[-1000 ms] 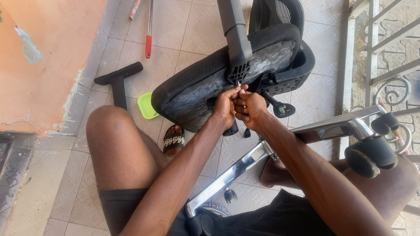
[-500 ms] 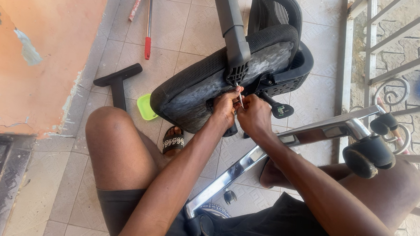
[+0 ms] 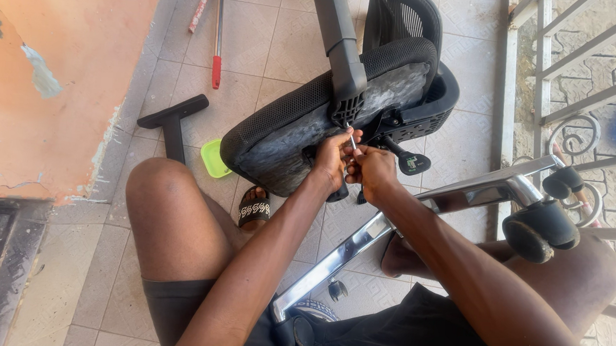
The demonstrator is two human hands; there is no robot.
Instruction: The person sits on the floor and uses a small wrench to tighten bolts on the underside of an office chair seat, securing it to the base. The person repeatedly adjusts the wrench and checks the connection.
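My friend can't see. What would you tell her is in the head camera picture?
A seated person's left hand and right hand pinch a thin silver metal tool against the underside of an overturned black mesh office chair seat. A shiny chrome chair base with black caster wheels lies across their lap, above a tiled floor.

A tiled veranda of a house, in use as a makeshift repair spot.

Pale patterned floor tiles (image 3: 258, 46) run between a peeling orange wall (image 3: 56, 79) and a white metal railing (image 3: 534, 72) with scrollwork, paving stones beyond it. An upturned black mesh office chair (image 3: 289, 131), its chrome wheeled base (image 3: 473, 194), a loose black armrest (image 3: 172, 118) and a red-handled broom (image 3: 218, 37) lie on the floor.
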